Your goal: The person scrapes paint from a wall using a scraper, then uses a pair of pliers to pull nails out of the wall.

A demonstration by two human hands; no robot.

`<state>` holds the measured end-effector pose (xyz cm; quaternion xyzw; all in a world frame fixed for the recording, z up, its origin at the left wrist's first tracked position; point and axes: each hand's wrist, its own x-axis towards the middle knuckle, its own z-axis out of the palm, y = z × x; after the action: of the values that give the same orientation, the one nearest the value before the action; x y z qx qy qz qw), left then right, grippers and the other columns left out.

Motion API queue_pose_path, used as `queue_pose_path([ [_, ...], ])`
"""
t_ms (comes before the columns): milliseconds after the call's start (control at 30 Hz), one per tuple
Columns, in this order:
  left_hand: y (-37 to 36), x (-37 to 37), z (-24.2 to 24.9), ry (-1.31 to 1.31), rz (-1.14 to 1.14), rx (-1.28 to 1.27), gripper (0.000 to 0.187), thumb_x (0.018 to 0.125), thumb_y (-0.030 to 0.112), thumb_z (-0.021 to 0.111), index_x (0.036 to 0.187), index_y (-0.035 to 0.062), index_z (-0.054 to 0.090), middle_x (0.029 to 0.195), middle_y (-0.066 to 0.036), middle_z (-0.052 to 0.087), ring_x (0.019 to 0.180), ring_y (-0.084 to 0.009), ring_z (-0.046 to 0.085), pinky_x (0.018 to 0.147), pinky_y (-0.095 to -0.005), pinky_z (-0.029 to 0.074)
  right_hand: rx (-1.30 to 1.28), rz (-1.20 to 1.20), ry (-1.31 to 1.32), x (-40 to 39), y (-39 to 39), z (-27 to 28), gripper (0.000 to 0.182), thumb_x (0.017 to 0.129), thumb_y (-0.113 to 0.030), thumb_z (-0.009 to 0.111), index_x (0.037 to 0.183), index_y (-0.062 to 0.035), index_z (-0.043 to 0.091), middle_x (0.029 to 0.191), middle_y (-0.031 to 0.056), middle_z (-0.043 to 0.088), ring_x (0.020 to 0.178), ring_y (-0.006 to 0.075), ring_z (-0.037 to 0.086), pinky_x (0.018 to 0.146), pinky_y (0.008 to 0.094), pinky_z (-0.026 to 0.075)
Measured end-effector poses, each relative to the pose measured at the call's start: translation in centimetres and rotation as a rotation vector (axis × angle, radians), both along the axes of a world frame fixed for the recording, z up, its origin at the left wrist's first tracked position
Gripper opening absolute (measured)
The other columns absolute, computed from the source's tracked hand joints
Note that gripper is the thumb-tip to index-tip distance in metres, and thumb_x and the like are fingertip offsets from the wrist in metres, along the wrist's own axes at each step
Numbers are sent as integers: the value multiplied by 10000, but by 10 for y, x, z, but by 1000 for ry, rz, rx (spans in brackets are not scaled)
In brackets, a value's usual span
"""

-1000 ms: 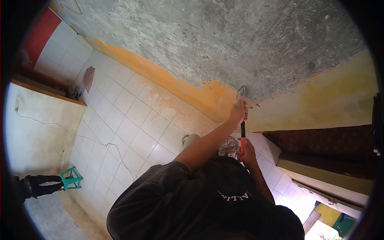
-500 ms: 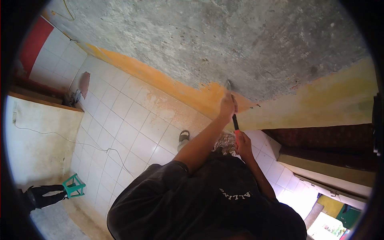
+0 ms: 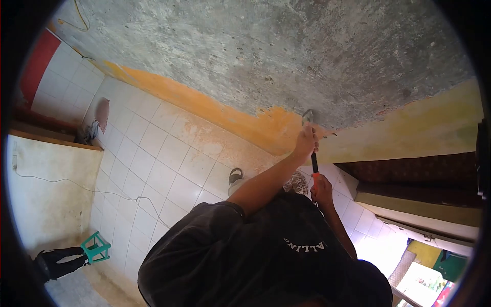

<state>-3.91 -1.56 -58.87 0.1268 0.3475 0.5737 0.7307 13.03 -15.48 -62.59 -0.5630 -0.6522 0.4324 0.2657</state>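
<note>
Both my hands hold a long scraper (image 3: 315,162) with a black and orange handle. My left hand (image 3: 306,142) wraps round its upper part, close behind the metal head. The head is against the wall, at the border between bare grey plaster (image 3: 245,56) and orange-yellow paint (image 3: 279,120). Lower down, my right hand (image 3: 321,189) is closed round the orange grip, near my chest. The exact shape of the blade is hard to make out.
White floor tiles (image 3: 169,146) carry dusty debris by the wall. At the lower left stands a green stool (image 3: 96,248) beside dark cloth (image 3: 56,262). A thin cable (image 3: 115,193) crosses the floor. A dark recess with a ledge (image 3: 409,204) lies to the right.
Both hands and the scraper have shifted right along the paint border. The scraper head has moved from the orange paint's edge to a spot further right. The view has tilted slightly.
</note>
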Motion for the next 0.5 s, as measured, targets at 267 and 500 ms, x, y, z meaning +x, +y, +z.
queue_pose_path([
  [267, 3, -4, -15, -11, -63, -1, 479, 957, 612, 354, 821, 157, 412, 535, 46, 301, 439, -99, 340, 421, -286, 325, -311, -300, 284, -40, -3, 34, 372, 1006, -363, 398, 1076, -44, 576, 543, 5, 453, 385, 76, 389, 359, 241, 314],
  [500, 14, -39, -13, 31, 41, -23, 474, 960, 597, 370, 819, 152, 449, 533, 36, 336, 429, -110, 375, 409, -285, 346, -358, -238, 226, -73, 17, 56, 299, 985, -291, 488, 1052, -19, 594, 651, -6, 478, 553, 75, 464, 486, 252, 381],
])
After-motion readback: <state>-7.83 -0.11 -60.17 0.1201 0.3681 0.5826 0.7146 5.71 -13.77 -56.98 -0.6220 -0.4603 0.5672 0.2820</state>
